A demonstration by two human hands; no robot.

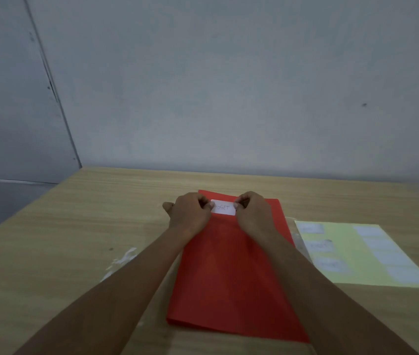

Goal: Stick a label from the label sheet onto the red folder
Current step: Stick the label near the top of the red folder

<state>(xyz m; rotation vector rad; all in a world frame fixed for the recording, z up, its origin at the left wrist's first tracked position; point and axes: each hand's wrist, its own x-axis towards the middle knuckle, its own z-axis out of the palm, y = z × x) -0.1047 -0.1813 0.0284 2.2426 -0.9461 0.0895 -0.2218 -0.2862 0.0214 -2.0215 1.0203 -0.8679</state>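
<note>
The left hand (pixel 190 213) and right hand (pixel 252 213) each pinch one end of the thin, floppy white label (pixel 223 207), best held by its ends, over the red folder (pixel 229 272).

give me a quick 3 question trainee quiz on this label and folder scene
1. True or false: the white label lies near the far end of the red folder.
2. On which side of the folder is the label sheet? A left, B right, C underneath.
3. What holds the label's two ends?

Key:
1. True.
2. B.
3. The left hand and right hand, one at each end.
</note>
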